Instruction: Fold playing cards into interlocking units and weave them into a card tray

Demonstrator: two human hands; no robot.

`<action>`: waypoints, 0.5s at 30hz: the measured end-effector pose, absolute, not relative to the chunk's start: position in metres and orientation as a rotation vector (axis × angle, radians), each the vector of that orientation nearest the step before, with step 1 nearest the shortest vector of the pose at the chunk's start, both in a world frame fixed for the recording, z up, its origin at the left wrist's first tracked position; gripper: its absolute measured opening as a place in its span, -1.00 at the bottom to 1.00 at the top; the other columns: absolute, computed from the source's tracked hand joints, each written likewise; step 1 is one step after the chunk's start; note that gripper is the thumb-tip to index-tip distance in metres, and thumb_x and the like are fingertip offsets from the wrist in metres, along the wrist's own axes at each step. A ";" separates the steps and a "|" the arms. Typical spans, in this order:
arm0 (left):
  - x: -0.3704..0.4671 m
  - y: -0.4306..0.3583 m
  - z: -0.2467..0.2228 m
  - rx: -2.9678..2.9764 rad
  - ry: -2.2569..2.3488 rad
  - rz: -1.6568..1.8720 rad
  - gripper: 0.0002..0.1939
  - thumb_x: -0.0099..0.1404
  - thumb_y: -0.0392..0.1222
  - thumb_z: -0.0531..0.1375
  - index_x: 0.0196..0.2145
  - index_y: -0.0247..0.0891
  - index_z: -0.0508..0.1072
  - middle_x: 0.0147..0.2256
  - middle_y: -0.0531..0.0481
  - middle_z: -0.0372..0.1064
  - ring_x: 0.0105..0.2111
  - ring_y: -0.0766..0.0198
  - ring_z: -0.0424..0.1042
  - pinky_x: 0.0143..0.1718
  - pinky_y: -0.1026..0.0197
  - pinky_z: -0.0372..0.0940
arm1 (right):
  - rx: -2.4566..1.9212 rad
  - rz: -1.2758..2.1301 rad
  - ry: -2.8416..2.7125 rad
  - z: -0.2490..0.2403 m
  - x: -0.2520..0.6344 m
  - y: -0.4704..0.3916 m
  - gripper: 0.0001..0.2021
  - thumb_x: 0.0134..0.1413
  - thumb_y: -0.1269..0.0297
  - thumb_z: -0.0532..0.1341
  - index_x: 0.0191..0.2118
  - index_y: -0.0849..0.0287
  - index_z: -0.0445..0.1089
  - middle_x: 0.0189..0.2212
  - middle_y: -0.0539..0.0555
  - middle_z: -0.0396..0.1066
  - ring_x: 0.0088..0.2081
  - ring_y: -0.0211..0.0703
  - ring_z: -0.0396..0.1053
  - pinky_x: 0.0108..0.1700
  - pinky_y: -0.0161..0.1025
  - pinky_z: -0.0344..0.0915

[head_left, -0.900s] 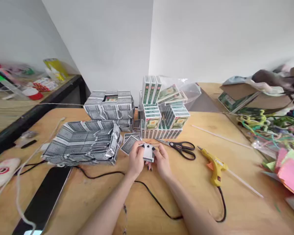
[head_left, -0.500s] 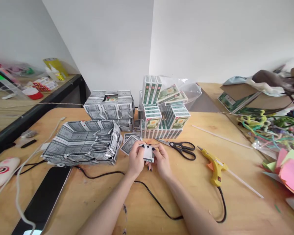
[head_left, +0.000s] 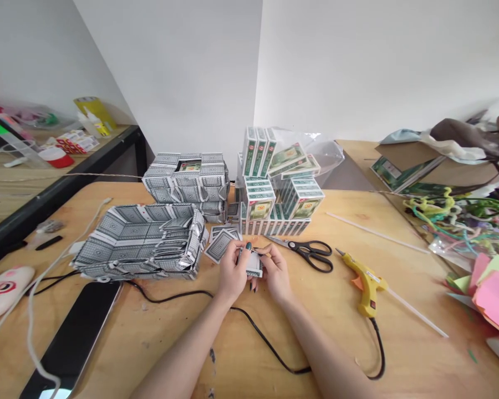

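Between my hands is a playing card (head_left: 254,266) with its near edge bent. My left hand (head_left: 233,272) is closed on its left side, the thumb pressed on top. My right hand (head_left: 275,272) pinches the card's right side, its fingers partly hidden. Loose patterned cards (head_left: 219,245) lie just beyond my left hand. To the left sits an open tray built of folded cards (head_left: 128,244), with a bundle of folded cards inside. Behind it is a block of folded cards (head_left: 187,183). Boxed card decks (head_left: 260,208) are stacked beyond my hands.
Black-handled scissors (head_left: 311,252) lie right of my hands, with a yellow glue gun (head_left: 368,288) farther right. A black cable (head_left: 258,327) crosses the table under my forearms. A phone (head_left: 75,338) lies at the left front. Pipe cleaners and coloured paper (head_left: 497,299) are at the right.
My left thumb has moved up over the card and my right fingers have shifted at its far edge. The spade mark seen earlier is now covered.
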State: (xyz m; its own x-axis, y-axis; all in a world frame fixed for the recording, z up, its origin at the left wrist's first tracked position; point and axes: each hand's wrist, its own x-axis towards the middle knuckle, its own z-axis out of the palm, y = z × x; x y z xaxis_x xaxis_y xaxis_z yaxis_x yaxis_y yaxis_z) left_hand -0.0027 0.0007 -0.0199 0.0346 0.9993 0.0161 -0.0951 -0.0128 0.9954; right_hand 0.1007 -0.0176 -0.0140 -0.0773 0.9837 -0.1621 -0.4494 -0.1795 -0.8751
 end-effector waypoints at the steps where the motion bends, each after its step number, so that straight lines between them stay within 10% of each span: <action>1: -0.003 0.001 -0.020 1.183 1.125 1.250 -0.83 0.19 -0.10 0.08 -0.33 -0.24 0.22 -0.62 0.16 0.19 -0.71 0.44 0.18 -0.72 0.40 0.09 | -0.942 1.559 -0.783 -0.015 0.102 -0.017 -0.89 -0.02 0.23 0.08 -0.36 0.08 0.10 -0.73 -0.16 0.30 -0.80 -0.26 0.22 -0.80 -0.37 0.15; 15: -0.012 0.004 -0.013 1.438 1.178 1.346 -0.83 0.14 -0.19 0.13 -0.29 -0.27 0.32 -0.43 0.03 0.31 -0.44 0.34 0.29 -0.42 0.33 0.19 | -1.078 1.535 -0.896 -0.020 0.111 -0.008 -0.64 -0.16 -0.03 0.23 -0.54 0.17 0.18 -0.70 -0.11 0.21 -0.71 -0.38 0.13 -0.69 -0.40 0.02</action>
State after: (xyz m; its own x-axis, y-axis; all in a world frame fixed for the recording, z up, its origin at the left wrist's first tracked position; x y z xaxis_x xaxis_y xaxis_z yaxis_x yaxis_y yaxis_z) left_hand -0.0117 0.0042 -0.0131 -0.0097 0.9740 0.2263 0.0953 -0.2244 0.9698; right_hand 0.1108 -0.0081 -0.0201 -0.0870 0.9775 -0.1923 -0.3129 -0.2101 -0.9263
